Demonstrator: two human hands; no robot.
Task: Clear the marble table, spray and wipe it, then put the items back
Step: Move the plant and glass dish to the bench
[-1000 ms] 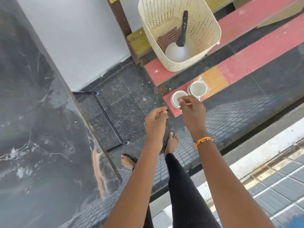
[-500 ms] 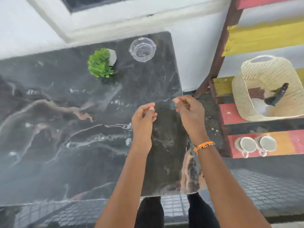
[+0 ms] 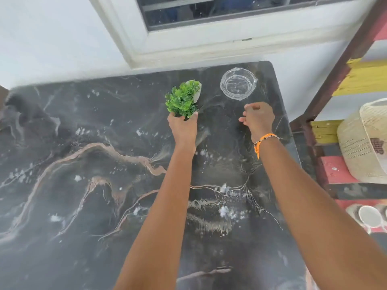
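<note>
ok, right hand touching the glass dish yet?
Apart. Head view shows dark marble between the right hand and the glass dish.

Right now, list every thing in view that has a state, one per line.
Left hand: closed around the base of the small green plant.
Small green plant: tipped over, white pot pointing toward the wall.
Right hand: loosely curled, empty, just short of the glass dish.
Glass dish: upright, empty, untouched.
Marble table: still bears the plant and the dish.
Window: closed.
</note>
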